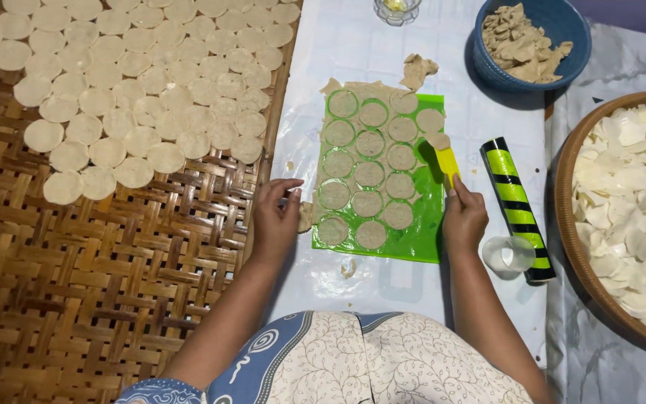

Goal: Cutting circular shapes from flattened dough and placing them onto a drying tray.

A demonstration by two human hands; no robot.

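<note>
A green mat (420, 241) lies on a white sheet and carries several round cut dough discs (368, 174). My right hand (463, 217) grips a yellow spatula (447, 162) whose tip lifts one dough disc (437, 140) at the mat's right side. My left hand (277, 213) rests at the mat's left edge, its fingers touching a scrap of dough trim (306, 215). Leftover dough trim (418, 71) lies at the mat's far end.
A woven bamboo tray (99, 284) on the left holds several rows of dough rounds (136, 82). A blue bowl (562, 26) of dough scraps, a green-and-black striped roller (517, 206), a clear cup (508, 254), a glass (396, 10) and a wooden basket (566, 224) of white chips lie nearby.
</note>
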